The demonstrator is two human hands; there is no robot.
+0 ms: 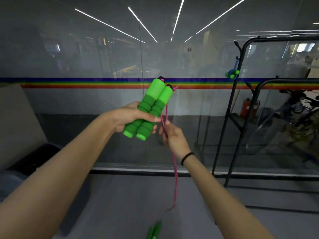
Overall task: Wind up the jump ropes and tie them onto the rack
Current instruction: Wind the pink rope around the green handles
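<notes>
My left hand (128, 118) grips two green foam jump-rope handles (151, 107) side by side, their rope ends pointing up. A pink rope (174, 169) runs from the handle tops down past my right hand (173, 138), which pinches the doubled strands just right of the handles. The rope hangs on down to the floor. A black rack (231, 109) stands at the right. On one of its hooks hangs another wound jump rope with green handles and a blue rope (232, 74).
A glass wall with a rainbow stripe (86, 82) runs straight ahead. More green handles (154, 231) lie on the grey floor at the bottom edge. A dark bin (34, 157) sits low at the left. Behind the glass stand a bicycle (296, 107) and a red extinguisher (246, 107).
</notes>
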